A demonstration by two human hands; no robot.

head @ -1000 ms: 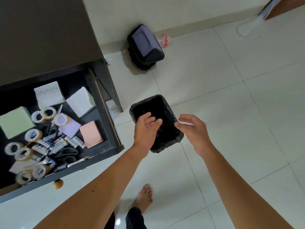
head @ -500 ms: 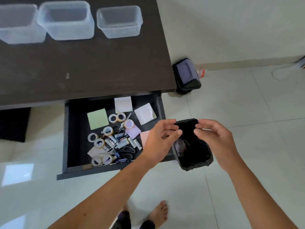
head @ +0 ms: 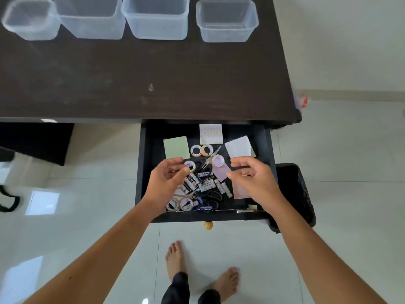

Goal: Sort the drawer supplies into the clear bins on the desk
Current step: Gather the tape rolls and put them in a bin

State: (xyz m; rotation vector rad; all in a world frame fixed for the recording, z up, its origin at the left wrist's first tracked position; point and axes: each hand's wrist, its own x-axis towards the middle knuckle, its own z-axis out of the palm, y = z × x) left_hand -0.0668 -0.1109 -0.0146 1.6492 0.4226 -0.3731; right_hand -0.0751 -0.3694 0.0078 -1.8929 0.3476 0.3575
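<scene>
Supplies lie heaped in the open drawer [head: 144, 172]: batteries [head: 198, 182] crowd the middle, tape rolls [head: 201, 150] sit toward the back and at the front left corner, two pairs of scissors [head: 211, 197] are tangled among them, and sticky-note pads [head: 176, 147] spread along the back and right side. Four clear bins [head: 226, 20] stand in a row along the far edge of the desk [head: 131, 84], and all look empty, so the sorting has apparently not begun.

To do this first pick well, the person would best choose one kind at a time, perhaps the loose tape rolls on top, since they lift free without dragging batteries along. Scissors are better drawn out by the handles after the clutter over them is gone. Thin pads may need a fingernail under one edge.

Both forearms reach forward over the drawer front. The left hand [head: 166, 181] hovers above the left half, fingers loosely curled with thumb toward fingertips, and grasps nothing that can be seen. The right hand [head: 252, 176] hovers over the pink pads [head: 240, 190] on the right side, fingers relaxed and slightly bent, likewise empty. A black waste bin [head: 295, 194] stands on the floor just beside the drawer's right side.
</scene>
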